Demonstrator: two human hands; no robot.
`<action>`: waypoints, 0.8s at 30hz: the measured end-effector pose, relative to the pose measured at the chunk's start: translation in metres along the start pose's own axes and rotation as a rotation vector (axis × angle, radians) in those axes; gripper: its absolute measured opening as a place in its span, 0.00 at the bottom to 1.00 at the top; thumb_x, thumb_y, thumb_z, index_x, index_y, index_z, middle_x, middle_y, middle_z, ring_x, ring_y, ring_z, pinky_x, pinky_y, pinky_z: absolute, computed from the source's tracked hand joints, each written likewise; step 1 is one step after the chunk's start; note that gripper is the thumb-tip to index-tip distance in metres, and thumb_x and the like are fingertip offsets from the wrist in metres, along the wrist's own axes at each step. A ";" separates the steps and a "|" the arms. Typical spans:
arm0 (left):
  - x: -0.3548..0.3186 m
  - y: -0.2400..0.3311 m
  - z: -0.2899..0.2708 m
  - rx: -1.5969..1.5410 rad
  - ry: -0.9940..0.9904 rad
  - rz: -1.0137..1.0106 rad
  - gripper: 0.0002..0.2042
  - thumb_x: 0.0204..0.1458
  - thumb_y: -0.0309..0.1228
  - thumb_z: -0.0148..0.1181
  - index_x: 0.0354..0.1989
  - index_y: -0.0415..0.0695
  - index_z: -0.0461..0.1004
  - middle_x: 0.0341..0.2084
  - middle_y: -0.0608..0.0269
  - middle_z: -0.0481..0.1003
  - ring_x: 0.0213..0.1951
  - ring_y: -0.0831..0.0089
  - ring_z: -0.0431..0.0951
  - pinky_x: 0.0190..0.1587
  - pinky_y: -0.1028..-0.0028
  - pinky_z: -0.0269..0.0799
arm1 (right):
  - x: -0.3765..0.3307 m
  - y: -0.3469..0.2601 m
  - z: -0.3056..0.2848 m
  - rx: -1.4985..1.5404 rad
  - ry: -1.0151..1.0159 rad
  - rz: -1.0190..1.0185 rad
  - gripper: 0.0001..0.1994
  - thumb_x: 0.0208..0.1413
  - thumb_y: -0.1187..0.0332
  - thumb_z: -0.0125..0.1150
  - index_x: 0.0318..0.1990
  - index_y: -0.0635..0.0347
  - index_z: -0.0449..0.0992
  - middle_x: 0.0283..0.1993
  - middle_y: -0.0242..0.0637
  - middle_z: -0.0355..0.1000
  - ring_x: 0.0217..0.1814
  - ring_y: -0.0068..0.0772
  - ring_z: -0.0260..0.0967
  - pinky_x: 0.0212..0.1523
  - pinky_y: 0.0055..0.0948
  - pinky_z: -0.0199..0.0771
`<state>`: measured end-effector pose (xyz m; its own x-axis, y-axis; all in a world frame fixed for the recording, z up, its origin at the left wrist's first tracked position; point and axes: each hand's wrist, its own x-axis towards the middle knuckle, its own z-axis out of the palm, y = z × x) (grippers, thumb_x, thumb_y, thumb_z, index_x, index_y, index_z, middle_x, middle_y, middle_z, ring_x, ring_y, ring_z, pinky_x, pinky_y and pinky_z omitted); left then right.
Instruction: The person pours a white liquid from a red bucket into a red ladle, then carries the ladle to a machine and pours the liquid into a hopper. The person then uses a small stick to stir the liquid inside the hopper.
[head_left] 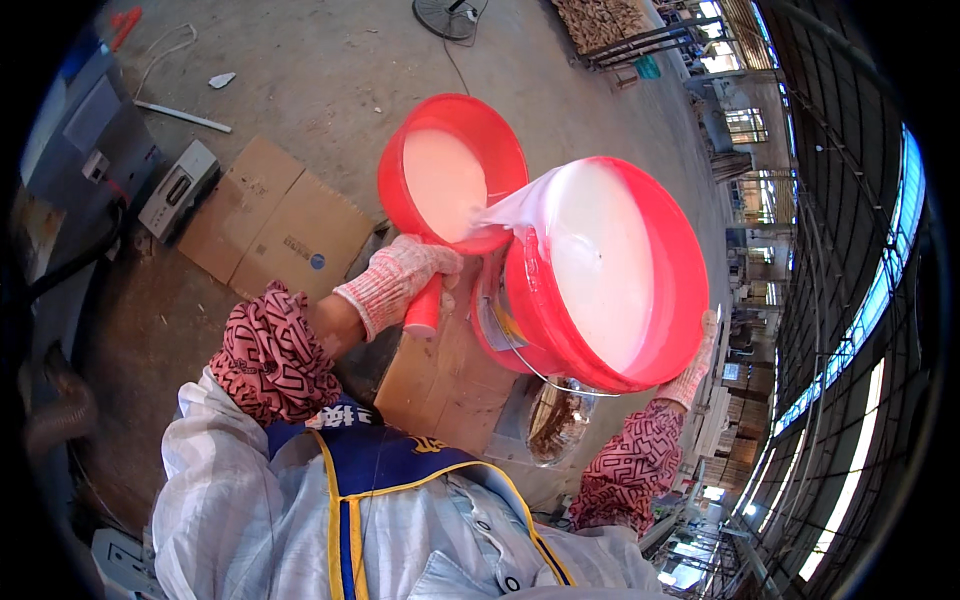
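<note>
A large red bucket (690, 270) of white liquid is tipped to the left. A white stream (515, 208) runs over its rim into a red plastic dipper (400, 200), which is partly filled with the same liquid. My left hand (400, 280), in a pale knitted glove, is closed around the dipper's handle just below its bowl. My right hand (692, 372), also gloved, grips the bucket's right side near the rim; most of its fingers are hidden behind the wall. The bucket's thin wire handle (545, 380) hangs down on the near side.
Flattened cardboard (275, 215) lies on the floor at left, with more cardboard (440, 385) below the dipper. A shiny container with brown residue (560, 425) sits beneath the bucket. At left stand a grey machine (85, 130) and a pale box (178, 190). A fan (445, 15) stands farther off.
</note>
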<state>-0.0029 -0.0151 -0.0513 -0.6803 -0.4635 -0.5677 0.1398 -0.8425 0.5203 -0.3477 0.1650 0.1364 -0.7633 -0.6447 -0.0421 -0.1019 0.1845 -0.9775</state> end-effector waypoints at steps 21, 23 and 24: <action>0.016 -0.008 -0.007 -0.152 -0.017 -0.023 0.04 0.39 0.22 0.60 0.24 0.36 0.72 0.19 0.54 0.72 0.20 0.59 0.76 0.21 0.63 0.74 | -0.013 -0.015 0.029 0.291 -0.001 0.137 0.31 0.66 0.46 0.45 0.67 0.60 0.59 0.70 0.43 0.58 0.69 0.46 0.57 0.69 0.43 0.55; 0.015 -0.007 -0.009 -0.152 -0.009 -0.038 0.04 0.39 0.21 0.60 0.24 0.36 0.72 0.19 0.54 0.72 0.20 0.59 0.76 0.21 0.63 0.74 | -0.015 -0.017 0.036 0.243 0.019 0.121 0.31 0.66 0.47 0.45 0.67 0.61 0.59 0.69 0.43 0.58 0.68 0.46 0.57 0.69 0.43 0.56; 0.016 -0.008 -0.009 -0.150 -0.006 -0.039 0.04 0.39 0.22 0.60 0.24 0.36 0.72 0.20 0.54 0.72 0.20 0.59 0.76 0.21 0.63 0.74 | -0.014 -0.018 0.034 0.227 0.030 0.112 0.32 0.65 0.46 0.45 0.67 0.61 0.59 0.69 0.43 0.59 0.68 0.46 0.57 0.68 0.43 0.56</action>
<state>-0.0088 -0.0182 -0.0702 -0.6914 -0.4281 -0.5819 0.2185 -0.8917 0.3964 -0.3138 0.1454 0.1473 -0.7804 -0.6069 -0.1504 0.1282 0.0802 -0.9885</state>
